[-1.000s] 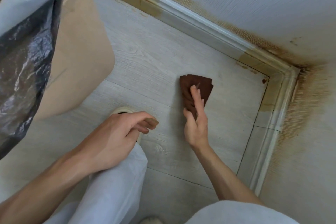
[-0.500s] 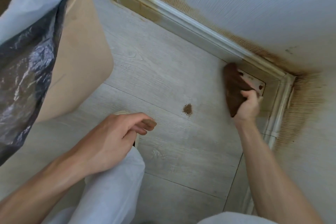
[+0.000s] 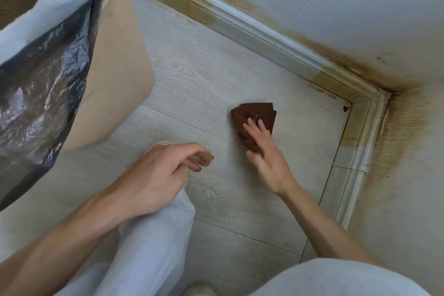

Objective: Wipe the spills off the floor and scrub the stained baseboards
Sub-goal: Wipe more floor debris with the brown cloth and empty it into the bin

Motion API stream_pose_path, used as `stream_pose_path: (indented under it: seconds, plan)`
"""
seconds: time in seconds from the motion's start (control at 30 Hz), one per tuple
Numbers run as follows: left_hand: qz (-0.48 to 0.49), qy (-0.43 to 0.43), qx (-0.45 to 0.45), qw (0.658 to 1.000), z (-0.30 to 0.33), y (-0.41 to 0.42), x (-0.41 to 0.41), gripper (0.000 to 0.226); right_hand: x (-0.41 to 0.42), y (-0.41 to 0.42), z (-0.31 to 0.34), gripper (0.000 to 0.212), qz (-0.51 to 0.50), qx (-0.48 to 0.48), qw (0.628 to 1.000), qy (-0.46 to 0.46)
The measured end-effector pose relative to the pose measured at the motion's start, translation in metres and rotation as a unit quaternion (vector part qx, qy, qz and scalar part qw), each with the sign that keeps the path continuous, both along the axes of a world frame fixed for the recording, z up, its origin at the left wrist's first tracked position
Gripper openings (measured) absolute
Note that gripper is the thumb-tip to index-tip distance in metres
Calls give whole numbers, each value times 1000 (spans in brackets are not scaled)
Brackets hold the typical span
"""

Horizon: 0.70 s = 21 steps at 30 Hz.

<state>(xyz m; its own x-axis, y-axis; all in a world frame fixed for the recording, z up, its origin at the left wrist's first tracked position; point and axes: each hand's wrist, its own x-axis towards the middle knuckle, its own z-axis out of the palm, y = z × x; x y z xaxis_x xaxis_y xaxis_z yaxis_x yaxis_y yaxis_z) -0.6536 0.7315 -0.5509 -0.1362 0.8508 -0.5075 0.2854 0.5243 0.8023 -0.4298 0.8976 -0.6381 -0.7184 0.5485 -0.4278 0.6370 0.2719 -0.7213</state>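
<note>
The brown cloth (image 3: 254,120) is lying flat on the floor (image 3: 204,74), a little way out from the stained baseboard (image 3: 264,38) corner. The right hand (image 3: 266,151) is pressing it down with straight, spread fingers, while the left hand (image 3: 158,175) is hanging loosely curled, holding nothing. To wipe well, it should be pushing flat and firm.

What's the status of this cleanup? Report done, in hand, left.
Done: the floor looks mostly clean. In hand: the right hand presses the brown cloth flat on it. Left: a red spot in the corner and brown stains on the baseboards.
</note>
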Motion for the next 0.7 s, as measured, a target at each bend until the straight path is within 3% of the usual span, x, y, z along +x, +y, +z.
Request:
stream_pose_path:
  seconds: [0.07, 0.17, 0.3, 0.47, 0.7]
  plan:
    - [-1, -5, 3, 1000, 0, 3, 1, 62, 5, 0, 4, 64, 124, 62, 989, -55]
    - [5, -7, 6, 1000, -1, 5, 0, 61, 2, 13, 9, 66, 154, 114, 976, -99]
    - [7, -8, -1, 1000, 0, 5, -2, 61, -11, 16, 3, 87, 195, 192, 946, -176]
    - [18, -14, -14, 1000, -4, 8, -8, 61, -12, 10, -5, 78, 167, 242, 944, -151]
    - [28, -16, -25, 999, -4, 13, -14, 62, -34, 52, -10, 54, 206, 317, 917, -126]
